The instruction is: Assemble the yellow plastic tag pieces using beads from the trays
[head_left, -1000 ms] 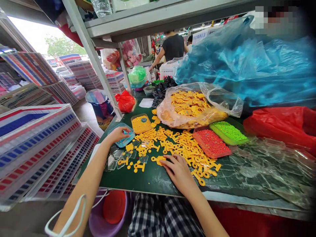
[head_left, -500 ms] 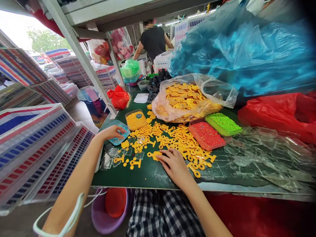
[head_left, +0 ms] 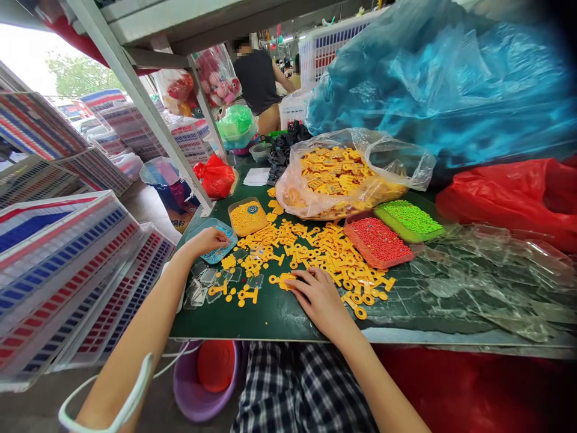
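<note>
My left hand [head_left: 210, 240] is over the tray of blue beads [head_left: 217, 257], its fingertips pinched together among the beads; whatever they hold is too small to make out. My right hand [head_left: 319, 296] rests low over the table, its thumb and fingertips on the end of a yellow flat plastic piece [head_left: 283, 280] with a round ring at its far end. Between and beyond the hands spreads a loose pile of similar yellow pieces [head_left: 336, 255]. A tray of yellow beads [head_left: 247, 219] with a round dark mark stands just behind the blue one.
Right of the pile are trays of red beads [head_left: 378, 240] and green beads [head_left: 410, 218]. Behind it sits a clear bag [head_left: 293, 192] full of yellow pieces. Clear plastic pieces [head_left: 487, 288] cover the right side. A metal post [head_left: 144, 108] rises at left. Another person [head_left: 256, 81] is farther back.
My left hand's fingers, spread over the blue beads before, have drawn together into a pinch. My right hand stays on the yellow piece. The person behind has shifted left and leans.
</note>
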### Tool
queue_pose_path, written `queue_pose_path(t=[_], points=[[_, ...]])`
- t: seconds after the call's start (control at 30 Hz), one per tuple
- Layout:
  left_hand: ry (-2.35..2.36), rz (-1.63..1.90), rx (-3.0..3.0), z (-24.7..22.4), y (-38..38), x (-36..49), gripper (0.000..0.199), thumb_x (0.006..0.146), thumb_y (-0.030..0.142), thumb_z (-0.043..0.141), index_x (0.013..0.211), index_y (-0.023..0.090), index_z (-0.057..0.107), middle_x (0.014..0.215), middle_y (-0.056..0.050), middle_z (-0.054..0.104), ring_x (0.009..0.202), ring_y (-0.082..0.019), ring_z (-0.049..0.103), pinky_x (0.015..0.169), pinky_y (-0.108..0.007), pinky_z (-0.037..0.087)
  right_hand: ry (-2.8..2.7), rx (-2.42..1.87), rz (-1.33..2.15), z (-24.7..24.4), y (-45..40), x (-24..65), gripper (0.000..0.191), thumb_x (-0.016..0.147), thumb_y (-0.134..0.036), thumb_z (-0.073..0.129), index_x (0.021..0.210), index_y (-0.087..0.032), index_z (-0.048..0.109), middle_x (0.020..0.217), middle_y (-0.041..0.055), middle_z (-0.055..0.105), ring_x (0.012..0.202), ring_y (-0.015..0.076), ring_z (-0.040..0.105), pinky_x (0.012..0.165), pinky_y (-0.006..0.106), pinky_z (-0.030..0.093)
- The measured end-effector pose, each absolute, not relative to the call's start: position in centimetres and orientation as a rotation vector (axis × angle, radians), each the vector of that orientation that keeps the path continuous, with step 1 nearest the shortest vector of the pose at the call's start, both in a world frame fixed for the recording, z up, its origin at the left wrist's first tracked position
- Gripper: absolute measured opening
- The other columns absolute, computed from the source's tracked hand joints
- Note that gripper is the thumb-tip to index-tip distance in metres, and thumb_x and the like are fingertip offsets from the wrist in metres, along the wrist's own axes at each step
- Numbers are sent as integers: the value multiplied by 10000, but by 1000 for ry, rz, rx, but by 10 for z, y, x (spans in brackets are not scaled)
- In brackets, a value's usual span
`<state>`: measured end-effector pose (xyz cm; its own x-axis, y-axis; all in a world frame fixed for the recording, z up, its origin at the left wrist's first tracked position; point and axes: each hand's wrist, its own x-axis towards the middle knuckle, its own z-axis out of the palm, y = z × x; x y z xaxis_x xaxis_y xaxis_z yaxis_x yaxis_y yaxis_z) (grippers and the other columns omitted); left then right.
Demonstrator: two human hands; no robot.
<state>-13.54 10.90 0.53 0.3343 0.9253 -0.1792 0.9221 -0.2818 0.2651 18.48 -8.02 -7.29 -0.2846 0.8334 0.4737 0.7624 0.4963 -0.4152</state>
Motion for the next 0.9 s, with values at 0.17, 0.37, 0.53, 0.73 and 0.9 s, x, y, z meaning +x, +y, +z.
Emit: queue_pose_path(t=[0.17,0.37,0.53,0.73,0.9], points=[[1715,50,2277,12,109,-141,405,745,496,601,909,176,788,895,-77,784,818,-259,714,750,-306,531,-2099,-1313,151,-72,-80,185,252,976,-249,515,1122,-299,715,1192,41,687,1069,259,530,941,454,474],[1767,39,2275,14,108,-145,484,754,563,595,994,181,771,964,-77,775,841,-270,703,756,-319,522,-2104,-1309,159,-72,-81,186,248,976,-250,514,1117,-287,714,1199,48,683,1054,260,536,933,451,479],[1697,-61,2287,14,104,-140,474,698,508,658,1059,216,755,1015,-44,769,868,-255,690,769,-288,515,-2111,-1302,140,-72,-80,186,235,971,-244,527,1109,-279,714,1193,41,689,1043,257,543,930,442,482],[1674,-156,2284,11,106,-137,460,671,499,684,1041,233,747,1053,-65,754,895,-275,692,835,-322,495,-2101,-1297,124,-71,-80,185,240,964,-230,534,1114,-292,711,1182,41,693,1044,251,552,922,440,489],[1681,-98,2329,4,104,-136,278,722,453,650,864,229,734,926,-55,749,920,-278,674,935,-381,446,-2104,-1308,106,-71,-81,186,235,960,-241,543,1109,-298,714,1183,49,694,1044,245,564,920,441,495]])
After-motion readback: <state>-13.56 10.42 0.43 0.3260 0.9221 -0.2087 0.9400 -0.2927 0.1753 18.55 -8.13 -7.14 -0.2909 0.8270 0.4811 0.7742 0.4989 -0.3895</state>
